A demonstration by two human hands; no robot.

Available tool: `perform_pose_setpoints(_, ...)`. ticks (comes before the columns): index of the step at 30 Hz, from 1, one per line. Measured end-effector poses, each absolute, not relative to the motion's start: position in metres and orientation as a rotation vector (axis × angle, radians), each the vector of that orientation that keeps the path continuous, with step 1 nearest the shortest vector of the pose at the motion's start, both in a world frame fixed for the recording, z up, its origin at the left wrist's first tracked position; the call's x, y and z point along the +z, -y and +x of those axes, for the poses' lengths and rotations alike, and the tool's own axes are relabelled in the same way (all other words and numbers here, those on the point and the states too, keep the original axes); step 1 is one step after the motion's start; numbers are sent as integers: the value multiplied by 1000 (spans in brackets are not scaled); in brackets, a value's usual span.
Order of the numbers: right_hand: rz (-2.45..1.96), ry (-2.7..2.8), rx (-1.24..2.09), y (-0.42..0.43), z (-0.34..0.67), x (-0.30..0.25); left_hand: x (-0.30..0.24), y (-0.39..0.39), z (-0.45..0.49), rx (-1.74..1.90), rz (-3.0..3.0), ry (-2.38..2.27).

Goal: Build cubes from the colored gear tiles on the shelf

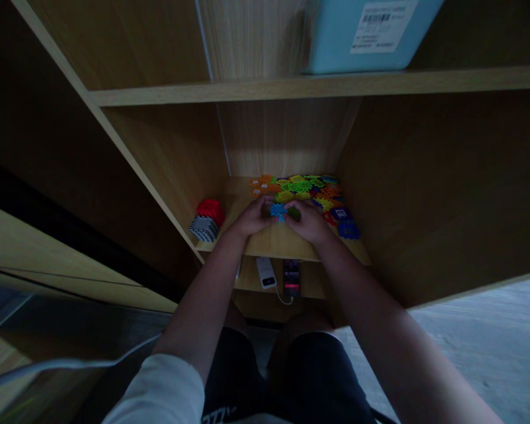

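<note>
Between my two hands is a small stack of blue interlocking plastic tiles (278,211), held just above the shelf board. My left hand (255,217) grips its left side with thumb and fingers. From the right, my right hand (307,219) pinches the same blue tiles. Behind my hands lies a loose heap of colourful gear-shaped tiles (298,185) in green, yellow and orange. Dark blue tiles (348,229) lie to the right of my right hand. At the shelf's left end stand a stack of grey tiles (204,228) and a stack of red tiles (211,209).
The wooden shelf board (269,242) sits between cabinet side walls, with another shelf (256,89) above bearing a light blue bin (362,41). On a lower shelf lie a white power bank (265,272) and a phone (292,278), joined by a cable.
</note>
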State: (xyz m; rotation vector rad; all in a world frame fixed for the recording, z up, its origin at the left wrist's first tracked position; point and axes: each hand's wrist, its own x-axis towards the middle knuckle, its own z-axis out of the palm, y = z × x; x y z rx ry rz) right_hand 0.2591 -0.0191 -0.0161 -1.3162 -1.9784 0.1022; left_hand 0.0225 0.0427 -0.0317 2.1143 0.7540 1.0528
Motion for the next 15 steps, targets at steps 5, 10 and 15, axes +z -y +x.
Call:
perform_pose_setpoints(5, -1322, 1985, 121, 20, 259, -16, -30, -42, 22, 1037, 2099, -727)
perform_pose_setpoints(10, -1328, 1992, 126, 20, 258, -15, -32, -43, 22, 1042, 2071, -737)
perform_pose_setpoints(15, -1334, 1994, 124, 20, 258, -15, -33, -43, 23, 1043, 2043, -730)
